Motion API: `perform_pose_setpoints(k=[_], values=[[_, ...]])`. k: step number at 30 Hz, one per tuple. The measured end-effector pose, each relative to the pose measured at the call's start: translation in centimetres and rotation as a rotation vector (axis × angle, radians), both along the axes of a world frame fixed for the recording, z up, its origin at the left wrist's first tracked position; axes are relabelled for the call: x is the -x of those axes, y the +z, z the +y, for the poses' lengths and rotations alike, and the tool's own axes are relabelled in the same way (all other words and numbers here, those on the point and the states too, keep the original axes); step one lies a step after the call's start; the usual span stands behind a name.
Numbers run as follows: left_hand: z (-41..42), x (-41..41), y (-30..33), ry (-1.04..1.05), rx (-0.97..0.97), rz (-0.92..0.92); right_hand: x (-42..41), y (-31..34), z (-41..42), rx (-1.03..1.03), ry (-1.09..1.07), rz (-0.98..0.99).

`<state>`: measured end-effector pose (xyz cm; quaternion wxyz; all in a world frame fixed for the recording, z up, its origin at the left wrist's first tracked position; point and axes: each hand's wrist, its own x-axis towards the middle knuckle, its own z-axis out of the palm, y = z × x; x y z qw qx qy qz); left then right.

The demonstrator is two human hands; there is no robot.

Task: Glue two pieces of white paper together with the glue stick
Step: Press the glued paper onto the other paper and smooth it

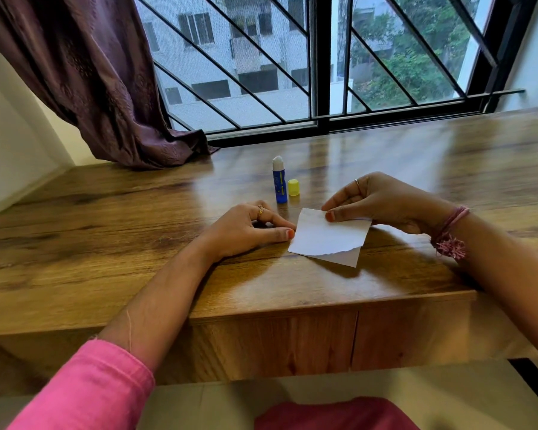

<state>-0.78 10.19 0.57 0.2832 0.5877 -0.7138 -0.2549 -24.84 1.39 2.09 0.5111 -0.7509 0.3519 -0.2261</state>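
Paper work sits at the joining step, by the look of it. The right hand pinches the far edge of the upper white paper between thumb and fingers, its grip closed on that sheet alone. The sheet lies over a second white paper, of which only a corner shows past the torn near edge. Both rest on the wooden surface, close to its front edge.

The left hand lies on the surface just beside the upper sheet's left edge. Its fingers are loosely curled and its thumb tip is at or nearly at the paper's side; it holds nothing.

The glue stick stands upright and uncapped just beyond the hands, its white glue exposed, and its yellow cap stands beside it on the right. Neither hand touches them.

Whether glue already lies between the sheets cannot be told from this view. If it does, the next move calls for squaring the upper sheet over the lower and pressing it flat, with the left hand steadying the edge. If not, the upper sheet must be lifted clear and the stick picked up.
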Motion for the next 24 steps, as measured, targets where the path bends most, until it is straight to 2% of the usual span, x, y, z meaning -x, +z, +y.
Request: perform_pose_setpoints(k=[24], values=[[0.09,0.10,-0.04,-0.001,-0.003,-0.003,-0.08,-0.21,-0.28,0.029,-0.007,0.028]])
